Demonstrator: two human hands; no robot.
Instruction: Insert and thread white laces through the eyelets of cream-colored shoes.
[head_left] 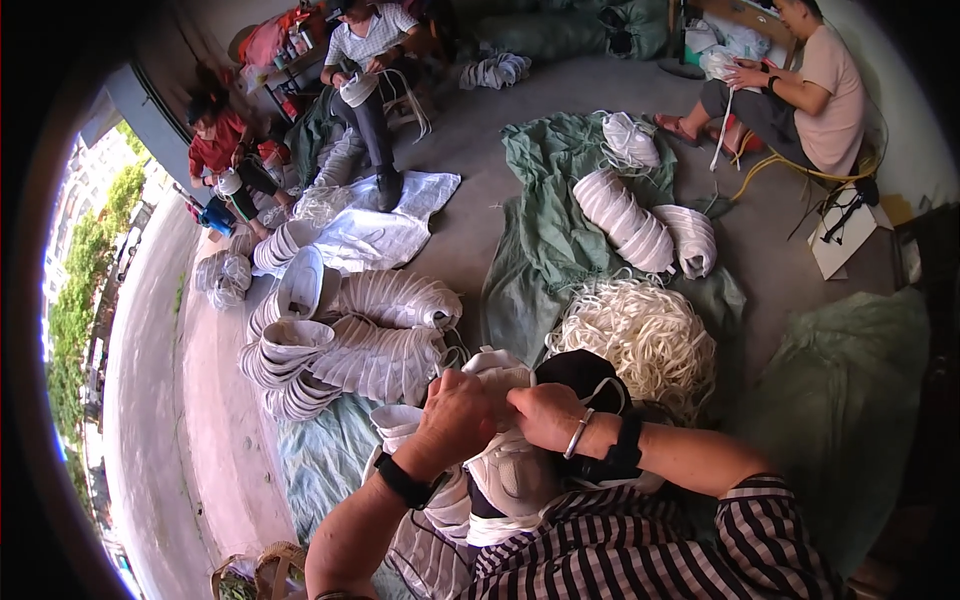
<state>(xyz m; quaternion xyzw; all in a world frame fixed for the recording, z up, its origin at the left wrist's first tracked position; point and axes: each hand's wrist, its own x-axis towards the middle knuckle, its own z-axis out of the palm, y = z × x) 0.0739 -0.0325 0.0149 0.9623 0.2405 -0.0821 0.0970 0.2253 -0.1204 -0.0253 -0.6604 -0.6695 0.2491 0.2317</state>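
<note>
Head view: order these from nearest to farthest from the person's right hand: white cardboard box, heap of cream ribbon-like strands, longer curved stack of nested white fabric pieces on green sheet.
From the right hand:
1. Heap of cream strands: ahead and right.
2. Longer curved stack: ahead, beyond the strands.
3. White cardboard box: far right.

matt cloth-like shoe upper (503, 374) at six o'clock, glossy metal bracelet (578, 434) at five, crinkled plastic-looking sheet (540, 185) at one
</note>
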